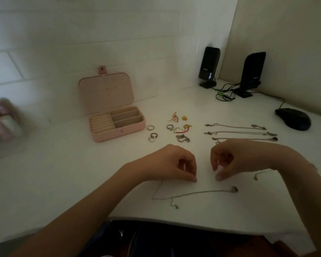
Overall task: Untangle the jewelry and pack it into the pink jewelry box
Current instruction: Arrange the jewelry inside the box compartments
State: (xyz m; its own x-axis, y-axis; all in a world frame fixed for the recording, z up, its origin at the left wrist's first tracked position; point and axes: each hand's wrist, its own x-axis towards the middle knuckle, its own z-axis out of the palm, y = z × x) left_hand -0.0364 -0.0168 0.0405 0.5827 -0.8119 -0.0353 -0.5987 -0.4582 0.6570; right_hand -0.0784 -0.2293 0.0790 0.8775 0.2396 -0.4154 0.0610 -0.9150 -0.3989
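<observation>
I see the open pink jewelry box, its trays holding nothing. Right of it lie loose rings, then three straightened chains. Nearer me than the box, my left hand and right hand pinch a thin necklace.

Left hand and right hand hover close together, fingers curled.

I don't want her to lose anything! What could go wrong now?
The thin silver chain lies near the table's front edge, so a tug from the left hand or right hand might drag it off. Its loose end could knot up again. The small rings beside the pink jewelry box could roll if bumped.
</observation>
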